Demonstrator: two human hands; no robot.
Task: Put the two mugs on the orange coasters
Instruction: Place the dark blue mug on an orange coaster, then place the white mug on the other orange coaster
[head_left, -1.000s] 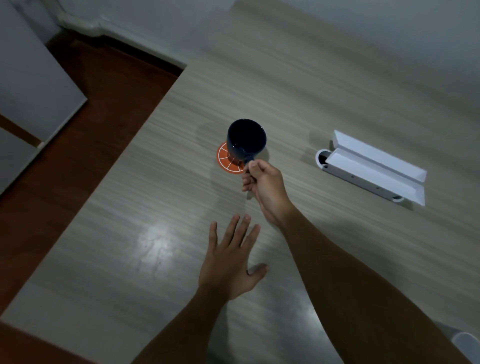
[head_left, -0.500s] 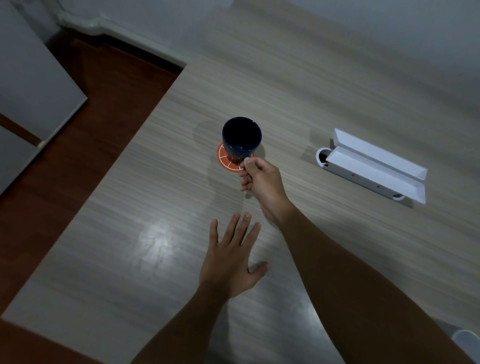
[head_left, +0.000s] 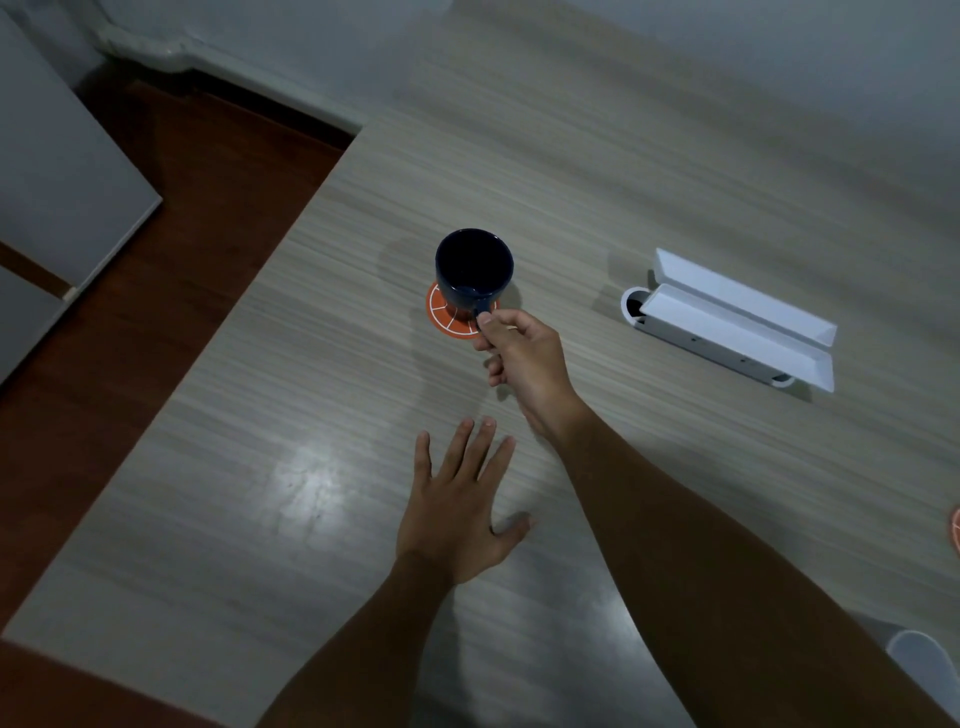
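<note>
One mug (head_left: 474, 270) sits over the coaster (head_left: 451, 318), off-centre; your right hand (head_left: 522, 358) pinches its handle, left hand (head_left: 457, 512) flat, open. Let go carelessly and it may tip off the edge.

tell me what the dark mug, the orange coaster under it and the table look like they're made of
Dark navy mug: likely glazed ceramic, given its smooth rim with a faint sheen.
Round orange coaster: matte, with white segment lines; silicone or printed board, unclear.
Pale wood-grain table: probably laminate, from its uniform streaks and glossy light reflection.
</note>
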